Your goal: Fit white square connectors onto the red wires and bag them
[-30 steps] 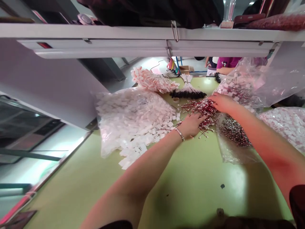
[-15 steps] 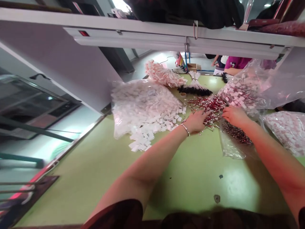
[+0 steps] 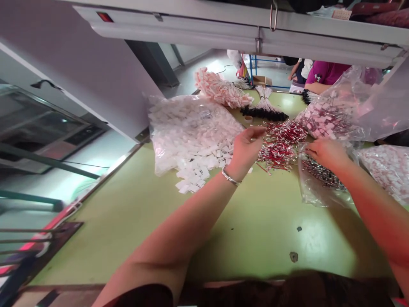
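Observation:
My left hand (image 3: 246, 149), with a bracelet at the wrist, is raised at the left edge of a pile of short red wires with metal ends (image 3: 277, 153). Its fingers are curled together, and what they pinch is too small to make out. My right hand (image 3: 329, 154) is closed at the pile's right side, pinching a thin red wire (image 3: 300, 152) by its end. Beneath that hand lies a clear plastic bag of dark metallic pieces (image 3: 322, 175). White connector housings (image 3: 194, 175) spill from a large clear bag (image 3: 191, 128) left of my left hand.
Bundles of wires with pink ends (image 3: 220, 89) and black ends (image 3: 265, 111) lie at the back beside a tape roll (image 3: 248, 119). Bags of pink-white parts (image 3: 332, 115) stand on the right. A shelf with a lamp (image 3: 204, 40) crosses above. A person in purple (image 3: 326, 74) sits beyond.
My left hand has lifted off the red wires and moved left and up. The right hand has shifted slightly, with a thin wire now showing at its fingertips. The view has tilted down.

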The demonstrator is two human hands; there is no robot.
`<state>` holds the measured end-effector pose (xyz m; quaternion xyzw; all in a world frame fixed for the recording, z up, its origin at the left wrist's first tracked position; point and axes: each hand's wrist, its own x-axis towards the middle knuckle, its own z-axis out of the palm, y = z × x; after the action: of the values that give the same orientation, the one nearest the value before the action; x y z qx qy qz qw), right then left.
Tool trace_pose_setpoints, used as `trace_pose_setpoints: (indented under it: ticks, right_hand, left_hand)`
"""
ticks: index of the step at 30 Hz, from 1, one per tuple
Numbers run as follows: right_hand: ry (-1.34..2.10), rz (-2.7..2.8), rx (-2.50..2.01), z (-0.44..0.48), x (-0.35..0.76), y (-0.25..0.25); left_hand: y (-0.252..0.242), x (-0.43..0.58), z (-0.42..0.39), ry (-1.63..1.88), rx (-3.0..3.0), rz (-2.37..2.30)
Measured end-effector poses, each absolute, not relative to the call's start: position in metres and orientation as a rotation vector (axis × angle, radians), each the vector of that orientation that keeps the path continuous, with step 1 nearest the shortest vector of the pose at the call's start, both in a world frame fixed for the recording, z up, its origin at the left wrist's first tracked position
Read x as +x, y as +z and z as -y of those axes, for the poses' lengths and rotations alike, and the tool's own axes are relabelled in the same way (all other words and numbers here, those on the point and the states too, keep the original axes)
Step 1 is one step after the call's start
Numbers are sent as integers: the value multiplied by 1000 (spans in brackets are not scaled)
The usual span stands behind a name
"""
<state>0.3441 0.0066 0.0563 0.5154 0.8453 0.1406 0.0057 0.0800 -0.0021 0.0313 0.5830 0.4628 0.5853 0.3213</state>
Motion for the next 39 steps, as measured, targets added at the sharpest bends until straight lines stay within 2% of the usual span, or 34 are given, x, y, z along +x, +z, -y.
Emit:
trace_pose_setpoints:
  ticks: [3,7,10,14,19,21,24,25,30,35,39]
  right_hand:
    - [523,-2425,1869,10,342,67]
    - [264,-2436,1846,31,342,76]
    - [99,-2568,1933,54,330,73]
    - [-416,-2721,1850,77,301,51]
    - [-1076,-2653,1824,75,298,33]
    - [-900,-2714,1886,66,312,33]
    - [-156,-2754,1943,49,336,29]
    - [-13,-2740,1856,44,341,26]
    - [291,-2657,1581,35,343,3]
    - [315,-2711,1690,40,336,0]
    - [-39,-2816,2013,52,325,10]
  left_hand:
    - [24,88,20,1343,1612,-1257]
    - [8,111,47,1209,2020,-1118]
    - [1,128,64,916,2403,-928]
    - [2,133,77,490,2598,-1194]
    - [2,119,69,220,2696,-1236]
    - [-4,115,62,337,2667,-1178]
    - [-16,113,53,610,2398,-1110]
    - [-19,113,51,655,2247,-1104]
    - [-25,113,52,754,1691,-1119]
    - [-20,114,55,746,1600,-1080]
    - [-18,114,56,802,1644,-1092]
